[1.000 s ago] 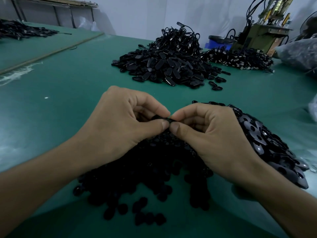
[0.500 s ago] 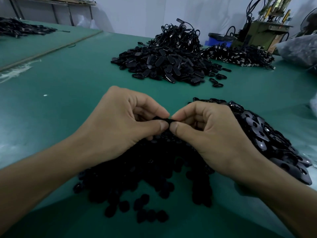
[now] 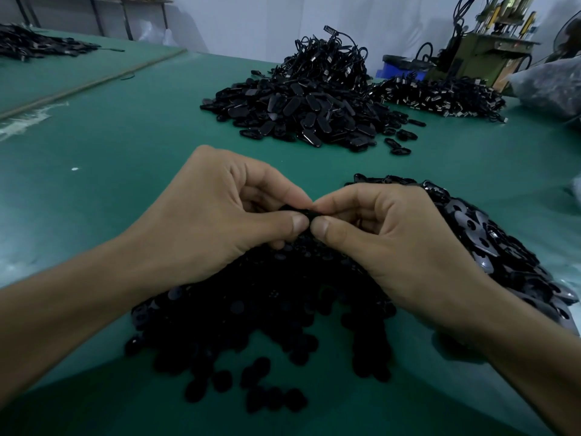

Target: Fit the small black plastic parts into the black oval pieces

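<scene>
A: What has the left hand [image 3: 213, 221] got?
B: Its thumb and curled fingers pinch a black piece [image 3: 301, 211] above the table [image 3: 125, 146]. The right hand [image 3: 386, 240] pinches the same piece from the other side.
A: Oval piece or small part?
B: He cannot tell, as the fingers hide most of it. The small black parts [image 3: 267, 325] below are dark and blurred. The right hand partly covers the oval pieces [image 3: 490, 240].

A factory assembly workshop is indicated: heaps of black oval pieces [image 3: 301, 111] are piled on a green-covered table [image 3: 132, 127], and a machine [image 3: 484, 48] is seen beyond its far right corner.
</scene>
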`<state>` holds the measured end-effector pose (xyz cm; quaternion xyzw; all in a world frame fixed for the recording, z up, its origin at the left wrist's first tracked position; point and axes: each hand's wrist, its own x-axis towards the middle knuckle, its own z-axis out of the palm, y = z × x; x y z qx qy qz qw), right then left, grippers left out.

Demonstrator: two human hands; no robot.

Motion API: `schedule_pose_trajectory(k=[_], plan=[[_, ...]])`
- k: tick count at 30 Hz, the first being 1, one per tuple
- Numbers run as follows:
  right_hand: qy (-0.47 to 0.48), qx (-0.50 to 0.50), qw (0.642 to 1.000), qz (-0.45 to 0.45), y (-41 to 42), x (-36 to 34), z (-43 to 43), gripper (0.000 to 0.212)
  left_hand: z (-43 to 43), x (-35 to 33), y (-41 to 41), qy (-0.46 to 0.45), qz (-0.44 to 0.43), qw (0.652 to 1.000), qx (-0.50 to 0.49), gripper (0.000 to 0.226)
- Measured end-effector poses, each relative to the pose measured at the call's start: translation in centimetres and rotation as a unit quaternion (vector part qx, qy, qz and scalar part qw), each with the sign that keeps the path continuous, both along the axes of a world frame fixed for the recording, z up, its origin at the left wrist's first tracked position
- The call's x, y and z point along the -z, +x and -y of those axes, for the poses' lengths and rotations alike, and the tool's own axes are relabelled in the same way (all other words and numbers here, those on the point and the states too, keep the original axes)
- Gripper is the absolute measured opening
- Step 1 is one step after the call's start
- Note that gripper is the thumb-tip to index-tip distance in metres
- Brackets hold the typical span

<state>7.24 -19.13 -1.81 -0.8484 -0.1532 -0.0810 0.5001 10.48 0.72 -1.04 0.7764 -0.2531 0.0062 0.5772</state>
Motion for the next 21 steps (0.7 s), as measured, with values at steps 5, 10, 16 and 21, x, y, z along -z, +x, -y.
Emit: schedule_pose_trajectory(k=[5, 10, 16, 21], plan=[[0.002, 0.008, 1.000, -0.011, 0.06, 0.14, -0.15, 0.002, 0.08, 0.09, -0.13, 0.002, -0.018, 1.000, -0.008, 0.011], [0.016, 0.017, 1.000, -0.010, 0.07, 0.31, -0.44, 0.006, 0.11, -0.10, 0.06, 0.000, -0.024, 1.000, -0.013, 0.008], [0.033, 0.015, 0.999, -0.012, -0.26, -0.15, -0.46, 0.006, -0.20, -0.12, 0.39, 0.003, -0.015, 1.000, 0.009, 0.017], [0.036, 0.014, 0.999, -0.018, -0.44, -0.49, -0.42, 0.005, -0.12, 0.04, 0.41, -0.007, -0.011, 1.000, 0.004, 0.016]])
